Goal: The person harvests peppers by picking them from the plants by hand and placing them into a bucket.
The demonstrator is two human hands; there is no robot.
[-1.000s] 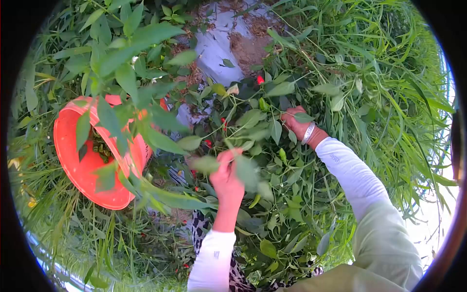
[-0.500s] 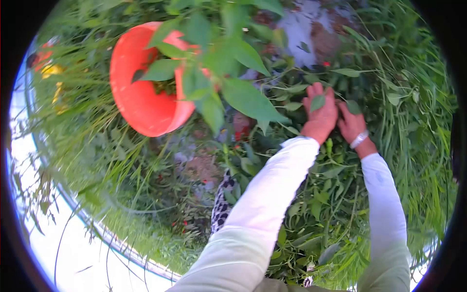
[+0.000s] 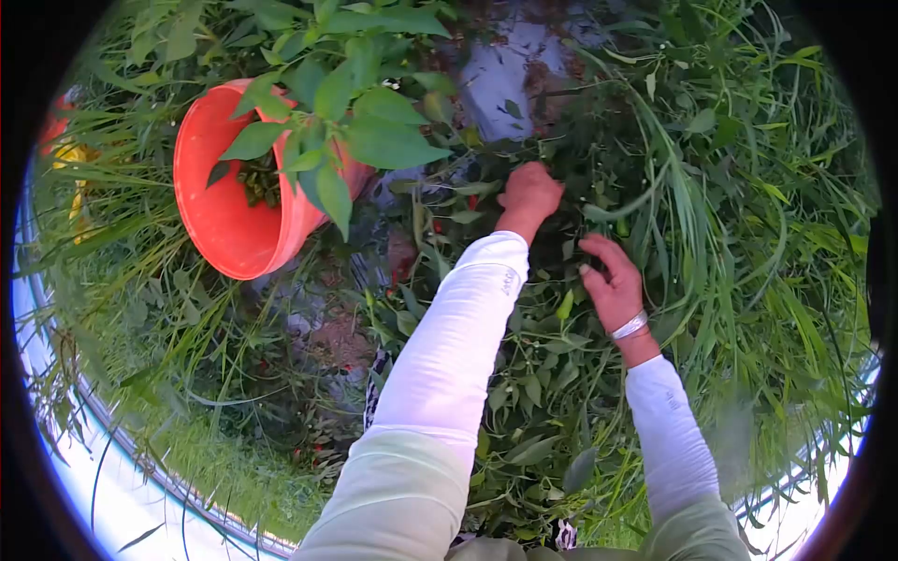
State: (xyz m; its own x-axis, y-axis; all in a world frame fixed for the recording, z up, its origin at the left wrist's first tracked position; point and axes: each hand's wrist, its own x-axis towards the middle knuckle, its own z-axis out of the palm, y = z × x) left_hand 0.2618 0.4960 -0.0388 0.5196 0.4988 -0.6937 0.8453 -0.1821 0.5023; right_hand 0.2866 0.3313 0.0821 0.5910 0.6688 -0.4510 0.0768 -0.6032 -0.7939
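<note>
My left hand [image 3: 530, 196] is closed in a fist among the leaves of a pepper plant [image 3: 533, 383]; whatever its fingers hold is hidden. Lower and to the right, my right hand [image 3: 613, 285] is open, its thumb and fingers apart and curved, with nothing visible between them. A pale green pepper [image 3: 564, 304] hangs just left of the right hand, not touching it. To the left, a tilted orange-red bucket [image 3: 224, 243] has small green peppers [image 3: 260, 187] inside.
Broad leaves [image 3: 393, 140] reach across the bucket's right rim. Tall grass [image 3: 776, 309] crowds the right side. Plastic sheeting [image 3: 496, 93] and bare soil show at the top. Something yellow [image 3: 70, 164] and orange lies at the far left edge. Several red peppers dot the foliage.
My hands have drawn apart. The left has closed into a fist; the right has come lower and nearer to me. The whole view has shifted, with the bucket now further left.
</note>
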